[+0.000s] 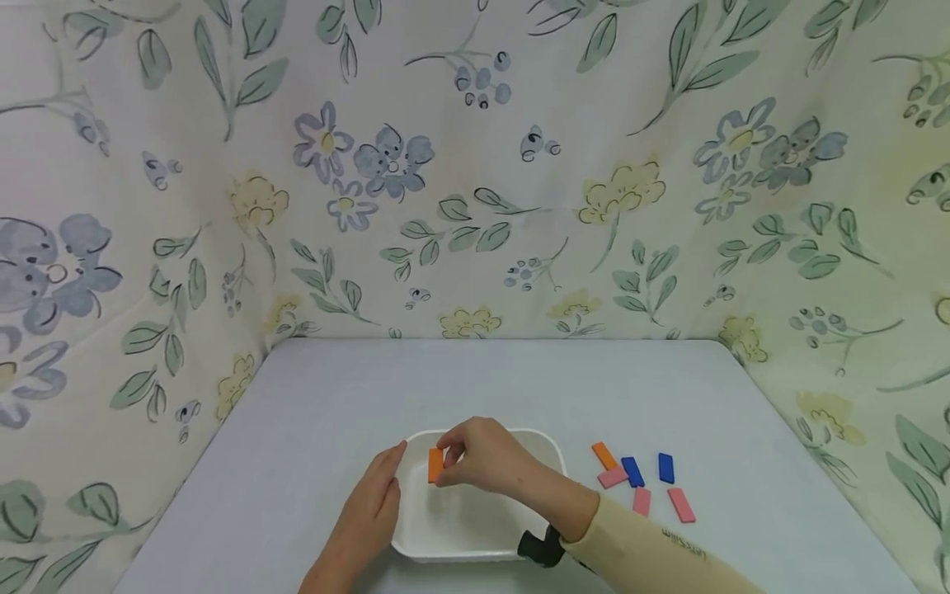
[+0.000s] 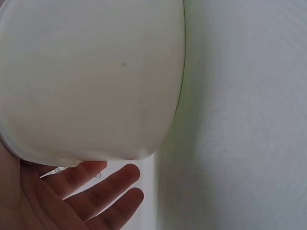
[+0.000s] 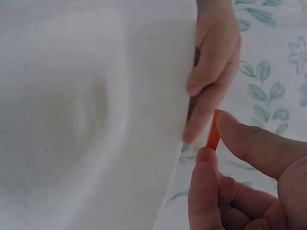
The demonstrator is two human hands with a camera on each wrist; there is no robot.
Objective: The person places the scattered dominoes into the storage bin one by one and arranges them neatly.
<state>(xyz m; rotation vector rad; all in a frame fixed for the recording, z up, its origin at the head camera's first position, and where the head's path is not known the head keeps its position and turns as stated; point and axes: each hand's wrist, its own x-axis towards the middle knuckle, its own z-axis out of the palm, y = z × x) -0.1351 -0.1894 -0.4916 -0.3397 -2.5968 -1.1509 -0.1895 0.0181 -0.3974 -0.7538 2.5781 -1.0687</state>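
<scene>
Between thumb and fingertips, my right hand (image 1: 486,458) pinches a small flat orange block (image 1: 435,465), held upright over the left part of a white tub (image 1: 475,554). The right wrist view shows the same orange block (image 3: 214,129) edge-on in the pinch. My left hand (image 1: 369,503) lies along the tub's left side, its fingers fairly straight against the outer wall. From below, the left wrist view shows the fingers of this hand (image 2: 81,196) spread beside the tub wall (image 2: 96,86). No block shows on the visible part of the tub floor.
Right of the tub lie an orange block (image 1: 604,455), two blue blocks (image 1: 666,468) and several pink blocks (image 1: 681,505); some touch or overlap. A white table (image 1: 334,388) carries everything, with a floral curtain (image 1: 475,247) behind and at both sides. A black strap (image 1: 542,548) circles the right wrist.
</scene>
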